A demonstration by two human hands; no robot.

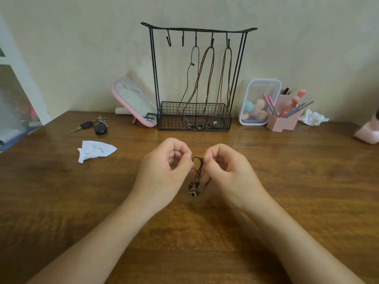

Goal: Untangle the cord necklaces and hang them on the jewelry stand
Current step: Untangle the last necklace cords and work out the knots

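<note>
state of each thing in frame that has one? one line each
cord necklace: bunched, pinched by both hands, pendant hanging down.
left hand: pinches the cord.
right hand: pinches the cord.
jewelry stand: upright, two leftmost hooks bare.
hung necklaces: three, on the right hooks, ends in the basket.
clear box: lid on.
mirror: tilted back.

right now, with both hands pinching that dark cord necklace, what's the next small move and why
Probably ease the hands apart to loosen the knot: the left hand and right hand pinch the dark brown cord necklace, bunched short above its beaded pendant. The black wire jewelry stand has two bare hooks waiting.
</note>
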